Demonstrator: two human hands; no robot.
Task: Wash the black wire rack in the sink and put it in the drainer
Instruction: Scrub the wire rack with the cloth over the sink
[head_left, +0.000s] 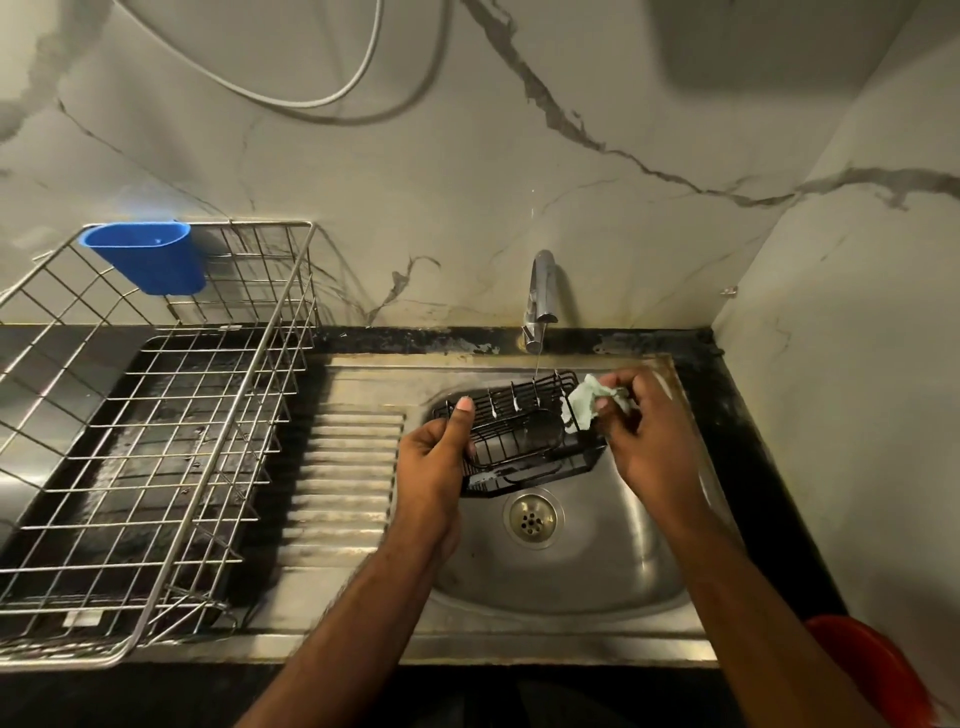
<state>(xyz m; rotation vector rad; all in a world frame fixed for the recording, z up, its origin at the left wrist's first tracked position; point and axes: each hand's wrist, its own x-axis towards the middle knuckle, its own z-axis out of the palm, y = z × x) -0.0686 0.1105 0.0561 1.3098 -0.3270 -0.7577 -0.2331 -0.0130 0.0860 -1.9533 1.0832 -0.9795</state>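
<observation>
head, left hand (436, 457) gripping black wire rack (524, 426)

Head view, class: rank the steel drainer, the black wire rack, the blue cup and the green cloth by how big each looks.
1. Steel drainer, largest by far.
2. Black wire rack, held by the left hand.
3. Blue cup, though it sits farther from the camera.
4. Green cloth, bunched in the right hand, partly hidden.
</observation>
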